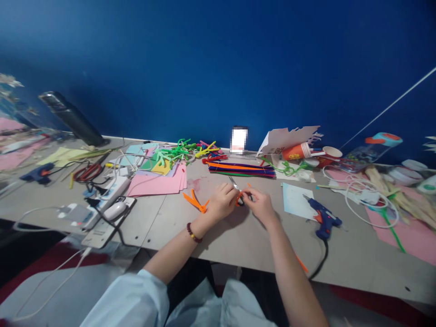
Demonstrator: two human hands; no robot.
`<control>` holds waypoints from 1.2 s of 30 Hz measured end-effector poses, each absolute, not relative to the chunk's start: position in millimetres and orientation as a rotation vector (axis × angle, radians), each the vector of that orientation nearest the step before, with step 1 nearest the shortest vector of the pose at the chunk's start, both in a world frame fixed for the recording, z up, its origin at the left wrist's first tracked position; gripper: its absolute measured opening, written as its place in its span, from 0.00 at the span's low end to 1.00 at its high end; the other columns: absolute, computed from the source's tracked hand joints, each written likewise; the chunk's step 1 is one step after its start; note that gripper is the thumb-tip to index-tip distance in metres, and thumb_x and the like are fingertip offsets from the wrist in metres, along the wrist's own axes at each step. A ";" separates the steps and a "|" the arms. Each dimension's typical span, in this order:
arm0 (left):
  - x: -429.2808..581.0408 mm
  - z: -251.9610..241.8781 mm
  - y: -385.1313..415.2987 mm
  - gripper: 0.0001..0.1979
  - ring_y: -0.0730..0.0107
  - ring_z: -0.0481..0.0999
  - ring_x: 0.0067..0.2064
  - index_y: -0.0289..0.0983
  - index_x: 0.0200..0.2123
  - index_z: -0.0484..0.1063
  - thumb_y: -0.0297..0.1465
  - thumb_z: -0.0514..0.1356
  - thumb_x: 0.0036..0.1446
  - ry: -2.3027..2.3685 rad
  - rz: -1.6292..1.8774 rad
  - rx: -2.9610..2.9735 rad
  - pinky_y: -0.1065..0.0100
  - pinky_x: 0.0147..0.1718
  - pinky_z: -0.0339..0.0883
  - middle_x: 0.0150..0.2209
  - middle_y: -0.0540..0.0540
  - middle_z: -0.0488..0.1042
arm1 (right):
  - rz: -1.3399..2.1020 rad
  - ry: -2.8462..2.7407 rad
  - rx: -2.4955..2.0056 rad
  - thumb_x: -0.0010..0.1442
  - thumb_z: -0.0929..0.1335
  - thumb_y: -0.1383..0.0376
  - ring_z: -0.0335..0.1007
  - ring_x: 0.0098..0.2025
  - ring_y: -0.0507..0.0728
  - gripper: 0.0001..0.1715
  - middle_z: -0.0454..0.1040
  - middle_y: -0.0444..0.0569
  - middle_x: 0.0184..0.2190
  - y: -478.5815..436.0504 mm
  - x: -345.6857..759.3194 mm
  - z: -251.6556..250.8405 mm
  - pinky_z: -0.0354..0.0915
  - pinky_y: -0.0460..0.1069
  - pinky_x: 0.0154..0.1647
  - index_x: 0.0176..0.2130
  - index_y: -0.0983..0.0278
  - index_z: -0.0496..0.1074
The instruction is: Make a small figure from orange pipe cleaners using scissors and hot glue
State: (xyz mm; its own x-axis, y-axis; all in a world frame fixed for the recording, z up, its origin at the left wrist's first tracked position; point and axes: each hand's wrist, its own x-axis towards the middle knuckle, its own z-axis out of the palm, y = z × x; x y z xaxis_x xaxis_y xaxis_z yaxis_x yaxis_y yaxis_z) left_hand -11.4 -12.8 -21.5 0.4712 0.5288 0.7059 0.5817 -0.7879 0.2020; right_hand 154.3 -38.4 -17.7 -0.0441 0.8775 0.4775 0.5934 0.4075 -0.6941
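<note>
My left hand (224, 200), a beaded bracelet at its wrist, is closed with its fingertips on an orange pipe cleaner (239, 199). From the other side my right hand (261, 206) pinches the same pipe cleaner, fingertips close to the left ones. Between the hands show the silver blades of a pair of scissors (233, 183); whether these lie on the table or touch the fingers I cannot tell. Left of my left hand rests a bent, looped orange pipe cleaner piece (196, 202). The fingers hide much of the held piece.
Beyond the hands lies a bundle of coloured pipe cleaners (241, 170). A blue glue gun (325, 218) sits to the right, by a pale blue sheet (294, 200). Pink paper (155, 182), a power strip (111, 200) and cables occupy the left. Paper cups (295, 151) lie at the back.
</note>
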 end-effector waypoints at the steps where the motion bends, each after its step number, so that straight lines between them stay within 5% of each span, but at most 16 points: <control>1: -11.4 -21.7 -12.6 0.11 0.68 0.62 0.31 0.36 0.31 0.69 0.29 0.49 0.63 -0.999 -1.233 -2.635 0.66 0.29 0.55 0.27 0.46 0.66 | 0.389 -1.750 -1.281 0.56 0.64 0.64 0.72 0.31 0.55 0.09 0.78 0.46 0.30 -38.2 155.0 -18.2 0.66 0.49 0.35 0.32 0.61 0.75; 7: -11.2 -18.2 -13.7 0.11 0.68 0.62 0.31 0.36 0.31 0.69 0.29 0.50 0.63 -0.999 -1.297 -2.631 0.66 0.30 0.56 0.27 0.46 0.66 | 0.597 -1.646 -1.255 0.56 0.66 0.61 0.71 0.32 0.55 0.08 0.77 0.48 0.30 -37.8 153.7 -18.0 0.66 0.50 0.38 0.33 0.62 0.74; 11: -10.9 -14.3 -14.9 0.10 0.69 0.63 0.31 0.35 0.31 0.69 0.28 0.50 0.62 -0.982 -1.396 -2.608 0.66 0.30 0.56 0.27 0.46 0.67 | 1.063 -1.270 -1.172 0.54 0.69 0.58 0.70 0.31 0.53 0.10 0.74 0.46 0.28 -39.5 147.8 -13.8 0.66 0.49 0.36 0.31 0.63 0.72; 21: -14.7 -13.5 -12.6 0.10 0.69 0.64 0.31 0.36 0.33 0.70 0.26 0.50 0.63 -0.791 -1.489 -2.709 0.67 0.29 0.58 0.28 0.46 0.69 | 1.991 -0.678 -0.811 0.48 0.74 0.56 0.63 0.22 0.48 0.17 0.65 0.41 0.19 -42.5 151.1 -6.1 0.61 0.41 0.19 0.25 0.65 0.69; 27: -16.7 -9.9 -13.0 0.09 0.69 0.64 0.31 0.36 0.33 0.69 0.26 0.50 0.63 -0.718 -1.541 -2.743 0.67 0.30 0.61 0.28 0.45 0.69 | 2.066 -0.771 -0.721 0.47 0.74 0.59 0.47 0.14 0.42 0.18 0.59 0.36 0.15 -42.6 152.4 -6.9 0.44 0.39 0.11 0.22 0.65 0.64; 36: -15.8 -11.9 -10.9 0.14 0.68 0.63 0.32 0.36 0.32 0.69 0.21 0.45 0.61 -0.689 -1.333 -2.822 0.67 0.30 0.61 0.28 0.44 0.69 | 1.728 -1.048 -1.084 0.45 0.74 0.53 0.48 0.11 0.44 0.23 0.58 0.36 0.10 -42.5 155.7 -7.5 0.44 0.41 0.12 0.20 0.64 0.61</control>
